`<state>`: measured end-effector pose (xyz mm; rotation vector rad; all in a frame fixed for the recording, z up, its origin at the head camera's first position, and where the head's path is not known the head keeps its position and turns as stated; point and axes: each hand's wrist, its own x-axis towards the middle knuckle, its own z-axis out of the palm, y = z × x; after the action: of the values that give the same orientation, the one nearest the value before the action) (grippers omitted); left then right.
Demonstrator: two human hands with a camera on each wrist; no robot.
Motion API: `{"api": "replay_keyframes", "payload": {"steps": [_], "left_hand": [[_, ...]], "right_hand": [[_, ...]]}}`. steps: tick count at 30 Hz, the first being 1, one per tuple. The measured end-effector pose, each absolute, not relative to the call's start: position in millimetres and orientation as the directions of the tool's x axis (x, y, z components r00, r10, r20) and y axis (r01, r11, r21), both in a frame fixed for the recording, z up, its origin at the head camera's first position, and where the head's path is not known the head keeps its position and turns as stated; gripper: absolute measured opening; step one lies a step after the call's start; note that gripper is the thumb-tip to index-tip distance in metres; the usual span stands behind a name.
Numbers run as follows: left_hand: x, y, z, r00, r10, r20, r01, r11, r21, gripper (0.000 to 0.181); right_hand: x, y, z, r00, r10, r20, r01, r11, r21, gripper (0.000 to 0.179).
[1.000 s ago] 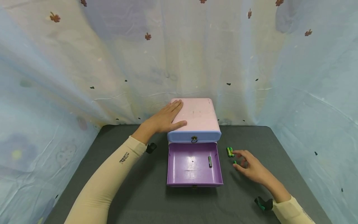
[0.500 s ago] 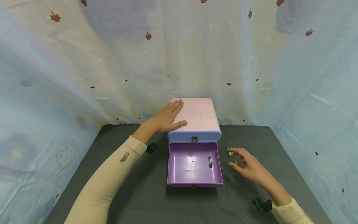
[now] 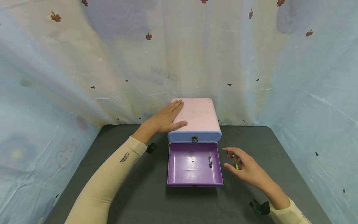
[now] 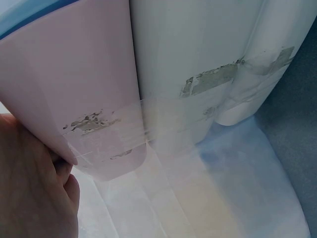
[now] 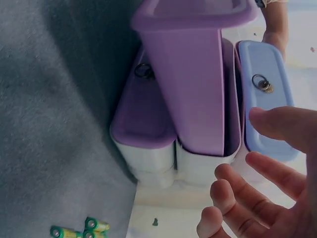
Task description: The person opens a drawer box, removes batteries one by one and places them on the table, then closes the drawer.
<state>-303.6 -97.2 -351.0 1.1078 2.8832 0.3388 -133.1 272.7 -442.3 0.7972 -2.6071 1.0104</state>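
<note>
A small stacked drawer cabinet has a pink top (image 3: 197,113) and a light blue top drawer front (image 3: 181,137). Below it, a purple drawer (image 3: 181,169) is pulled out, with one battery (image 3: 210,162) lying inside. My left hand (image 3: 163,119) rests flat on the pink top's left side, fingers extended. To the right of the drawer, my right hand (image 3: 249,168) hovers with fingers loosely bent and apart, holding nothing. Green batteries (image 5: 96,224) lie on the table; in the head view the right fingers partly cover them.
A dark grey table (image 3: 134,199) bears the cabinet. A lower purple drawer front (image 5: 141,109) with a ring pull is closed. Patterned curtain (image 3: 179,62) hangs behind and at both sides.
My right hand has shifted left toward the open drawer, over the loose batteries, its thumb and index finger spreading apart. The left hand stays on the cabinet top.
</note>
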Motion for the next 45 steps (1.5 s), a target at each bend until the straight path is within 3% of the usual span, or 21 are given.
{"api": "replay_keyframes", "payload": {"steps": [12,22,45], "left_hand": [[-303.8,-97.4,-351.3,-0.743,0.667,0.046,0.659,0.719,0.222,0.098],[-304.2,-96.8,-351.1,-0.746,0.664,0.046,0.656,0.721,0.222,0.098],[-303.8,-96.6,-351.5,-0.749,0.661,0.043,0.652,0.725,0.221,0.098]], "right_hand": [[-126.9,255.7,-432.1,-0.860,-0.394,0.324,-0.510,0.687,-0.518,0.059],[-126.0,241.0,-430.8,-0.920,-0.331,0.212,-0.392,0.763,-0.514,0.058],[-133.4,221.8,-437.8,-0.956,-0.266,0.123,-0.291,0.804,-0.518,0.054]]}}
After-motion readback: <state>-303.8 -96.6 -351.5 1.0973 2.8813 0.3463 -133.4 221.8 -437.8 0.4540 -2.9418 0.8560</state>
